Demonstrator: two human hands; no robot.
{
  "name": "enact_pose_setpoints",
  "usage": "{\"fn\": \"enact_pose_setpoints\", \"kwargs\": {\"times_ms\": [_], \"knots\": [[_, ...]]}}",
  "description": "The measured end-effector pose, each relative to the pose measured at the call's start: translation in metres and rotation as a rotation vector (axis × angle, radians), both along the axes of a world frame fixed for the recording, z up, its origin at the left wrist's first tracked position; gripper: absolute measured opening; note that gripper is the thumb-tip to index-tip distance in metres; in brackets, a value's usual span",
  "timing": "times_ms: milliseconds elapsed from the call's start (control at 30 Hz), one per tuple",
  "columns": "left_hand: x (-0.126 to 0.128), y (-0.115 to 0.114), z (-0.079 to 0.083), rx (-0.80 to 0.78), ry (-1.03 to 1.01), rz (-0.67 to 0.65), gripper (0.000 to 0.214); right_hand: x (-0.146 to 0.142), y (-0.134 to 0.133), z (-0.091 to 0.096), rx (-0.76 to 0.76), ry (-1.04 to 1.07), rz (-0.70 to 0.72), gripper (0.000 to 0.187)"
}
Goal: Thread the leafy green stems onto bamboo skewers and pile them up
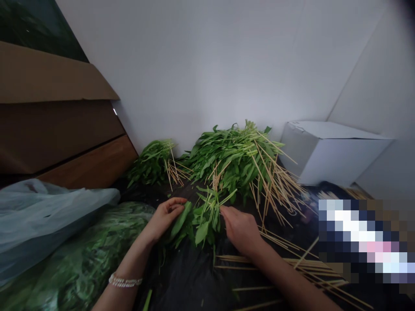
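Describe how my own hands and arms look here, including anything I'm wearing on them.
Your left hand is ungloved, with a bracelet of pale, shiny beads, apparently more than one strand, around the wrist. Your right hand is ungloved too, with no bracelet showing. No sleeves are visible.

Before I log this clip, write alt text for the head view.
Left hand and right hand handle a small leafy bunch on black sheeting. Behind lie larger piles of greens with thin wooden sticks; bagged greens lie left, a white box right.
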State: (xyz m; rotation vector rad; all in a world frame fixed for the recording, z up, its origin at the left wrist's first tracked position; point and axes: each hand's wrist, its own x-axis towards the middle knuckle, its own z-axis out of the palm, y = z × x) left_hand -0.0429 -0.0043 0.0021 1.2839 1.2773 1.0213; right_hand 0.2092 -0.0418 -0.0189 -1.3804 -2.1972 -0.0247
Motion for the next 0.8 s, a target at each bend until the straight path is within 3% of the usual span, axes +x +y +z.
{"fn": "enact_pose_setpoints", "kwargs": {"times_ms": [167,367,800], "knots": [[0.008,0.0,-0.004,-0.015,-0.012,0.023,0.042,-0.002,-0.002,-0.001,0.002,-0.007,0.02,0.026],[0.018,0.001,-0.013,0.115,-0.035,0.164,0.044,-0.008,-0.005,-0.001,-0.007,-0.056,0.083,0.025],[0.035,-0.014,-0.008,0.192,0.004,0.082,0.042,-0.01,-0.008,0.001,-0.12,-0.128,0.092,0.029]]}}
